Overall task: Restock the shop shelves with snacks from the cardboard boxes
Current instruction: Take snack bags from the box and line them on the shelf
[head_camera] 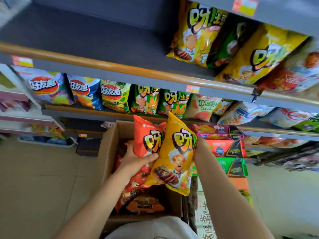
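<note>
An open cardboard box stands on the floor below me, with several snack bags inside. My left hand grips an orange-red chip bag above the box. My right hand grips the right edge of a yellow chip bag, which overlaps the orange-red one. Both bags are upright in front of the shelves. The upper shelf is bare on its left and holds yellow and green bags on its right.
The middle shelf carries a row of chip bags. Stacked snack cartons sit on lower shelves to the right of the box. A second box with printed characters stands at the lower right. Tiled floor lies to the left.
</note>
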